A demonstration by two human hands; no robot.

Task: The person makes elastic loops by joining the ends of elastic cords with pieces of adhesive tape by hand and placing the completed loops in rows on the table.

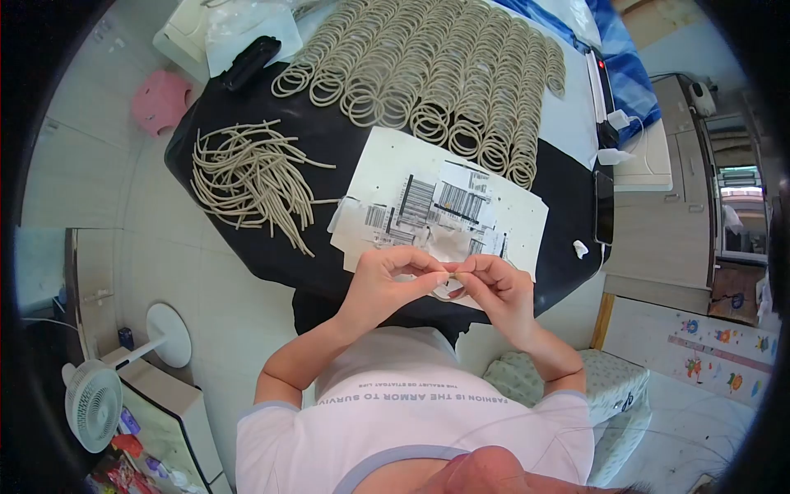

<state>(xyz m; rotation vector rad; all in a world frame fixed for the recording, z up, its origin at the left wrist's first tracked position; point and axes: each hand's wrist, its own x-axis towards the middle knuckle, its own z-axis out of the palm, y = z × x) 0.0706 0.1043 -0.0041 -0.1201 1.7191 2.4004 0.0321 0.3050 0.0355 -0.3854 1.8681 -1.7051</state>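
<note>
My left hand point(380, 288) and my right hand point(504, 298) meet fingertip to fingertip over the near edge of a white board. Both pinch a small beige cord point(453, 276); the fingers cover most of it, so its full shape is hard to make out. Beneath them, the white board point(518, 218) carries several barcode labels point(448, 198). To the left lies a loose pile of straight and bent beige cord pieces point(251, 181). Beyond the board, beige cord rings point(436, 62) overlap in several long rows.
A black cloth point(247, 247) covers the table. A dark case point(252, 62) rests at its back left, a phone point(603, 206) at the right edge beside a crumpled white scrap point(580, 249). On the floor stand a pink stool point(161, 103) and a white fan point(94, 405).
</note>
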